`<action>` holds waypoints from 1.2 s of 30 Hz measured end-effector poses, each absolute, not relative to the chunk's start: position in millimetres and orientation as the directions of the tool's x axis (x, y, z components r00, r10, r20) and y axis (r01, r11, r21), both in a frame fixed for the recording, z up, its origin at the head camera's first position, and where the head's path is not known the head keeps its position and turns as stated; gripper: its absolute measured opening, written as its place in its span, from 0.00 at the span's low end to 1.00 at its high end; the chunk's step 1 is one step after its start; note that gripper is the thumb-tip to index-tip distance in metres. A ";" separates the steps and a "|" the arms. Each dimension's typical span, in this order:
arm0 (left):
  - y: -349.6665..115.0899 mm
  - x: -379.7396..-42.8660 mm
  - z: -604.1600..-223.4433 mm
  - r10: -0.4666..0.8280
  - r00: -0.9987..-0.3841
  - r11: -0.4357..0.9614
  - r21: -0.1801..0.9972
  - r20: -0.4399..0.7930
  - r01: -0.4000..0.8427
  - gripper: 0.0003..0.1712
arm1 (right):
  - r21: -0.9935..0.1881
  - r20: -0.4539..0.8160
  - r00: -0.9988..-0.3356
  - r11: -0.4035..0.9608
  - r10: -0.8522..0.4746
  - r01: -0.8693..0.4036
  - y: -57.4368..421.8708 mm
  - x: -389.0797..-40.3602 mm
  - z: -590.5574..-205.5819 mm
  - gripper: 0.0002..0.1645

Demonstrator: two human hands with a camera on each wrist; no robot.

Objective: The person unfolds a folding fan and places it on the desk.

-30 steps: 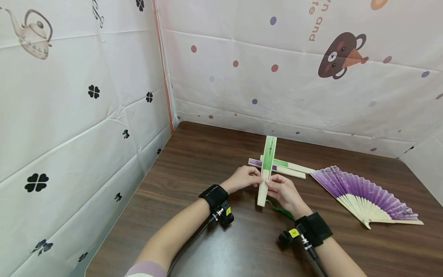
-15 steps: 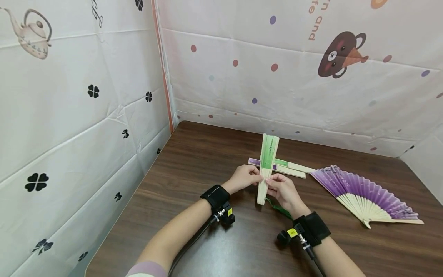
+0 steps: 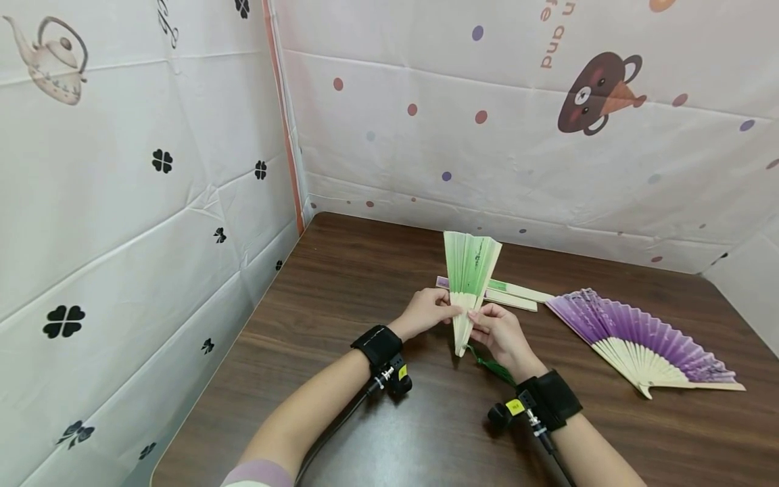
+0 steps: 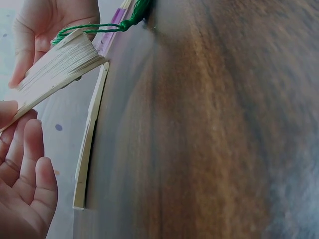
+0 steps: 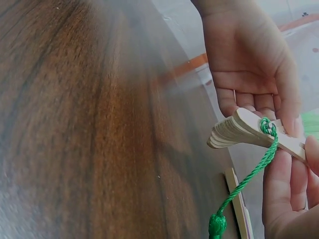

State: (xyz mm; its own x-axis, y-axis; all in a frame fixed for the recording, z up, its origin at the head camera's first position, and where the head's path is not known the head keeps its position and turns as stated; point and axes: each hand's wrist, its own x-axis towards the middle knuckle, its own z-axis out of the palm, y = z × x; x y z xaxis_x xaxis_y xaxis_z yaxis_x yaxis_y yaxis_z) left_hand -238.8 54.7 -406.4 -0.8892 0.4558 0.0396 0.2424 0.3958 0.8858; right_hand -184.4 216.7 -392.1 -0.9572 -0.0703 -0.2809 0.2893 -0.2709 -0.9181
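Observation:
Both hands hold a green folding fan (image 3: 473, 267), partly spread, its leaf pointing away and its pale ribs narrowing toward me. My left hand (image 3: 427, 312) pinches the left edge of the ribs between thumb and fingers. On the other edge, my right hand (image 3: 500, 336) does the same with its thumb in front. A green tassel (image 3: 496, 368) hangs on a cord from the rib end; the right wrist view shows its cord (image 5: 251, 174) looped through the pivot. The fan's stacked rib ends (image 5: 232, 132) show there too.
Behind the held fan lie two folded fans, one green-marked (image 3: 517, 292) and one purple-marked (image 3: 511, 302), partly hidden by it. A spread purple fan (image 3: 651, 338) lies to the right on the brown wooden table (image 3: 341, 270). Printed cloth walls (image 3: 377, 155) stand behind and left.
The green fan has gone from folded to partly spread, its leaf widening to both sides. Both hands stay at nearly the same place. The fans on the table have not moved.

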 end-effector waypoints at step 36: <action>50.9 -239.7 -415.2 0.333 -0.943 0.169 0.983 0.010 0.070 0.12 | -0.797 -0.412 -0.901 -0.533 0.138 0.283 233.9 -177.3 -378.7 0.11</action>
